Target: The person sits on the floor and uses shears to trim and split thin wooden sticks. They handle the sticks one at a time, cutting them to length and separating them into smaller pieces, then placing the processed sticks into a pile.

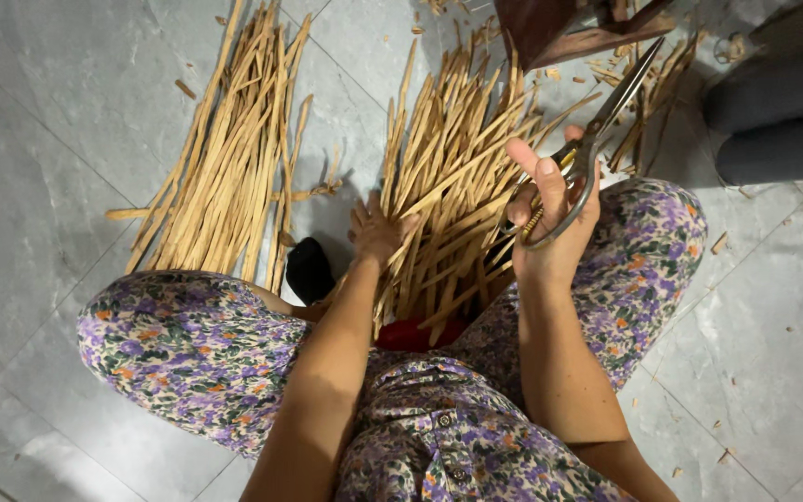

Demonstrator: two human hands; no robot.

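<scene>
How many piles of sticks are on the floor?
2. One pile of bamboo strips lies on the grey floor at left, untouched. The other pile is in the middle, under the left hand. More loose strips sit top right, partly hidden.

A single head-worn camera looks steeply down from just above the seated person's chest, close to the forearms and knees in the lower frame. It faces forward over the lap to the grey tiled floor [67, 121], whose far part fills the upper frame; no second view shares this
</scene>
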